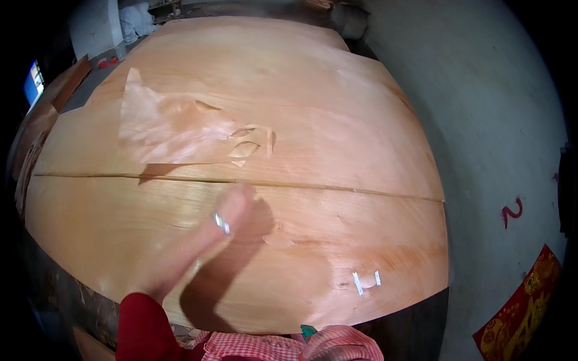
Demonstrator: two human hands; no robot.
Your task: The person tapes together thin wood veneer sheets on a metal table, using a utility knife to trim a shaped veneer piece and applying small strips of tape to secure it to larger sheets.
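My left hand [232,207] reaches in from the lower left out of a red sleeve [144,328], a silver band on it. It is over, or touching, a broad sheet of pale wood veneer [301,240], near a long dark seam [289,184] across it. Motion smears the fingers, so their pose is unclear. Just beyond the seam lie a lens-shaped veneer scrap [245,149] and a large, torn-edged loose veneer piece [171,126]. Two short white tape strips [357,283] stick to the near right part. My right hand is out of view.
A grey wall [481,120] runs along the right, with a red and gold paper decoration [521,301] low on it. Red-checked cloth [340,344] shows at the near edge. A lit screen [34,84] and a white plastic bag [137,23] stand at the far left.
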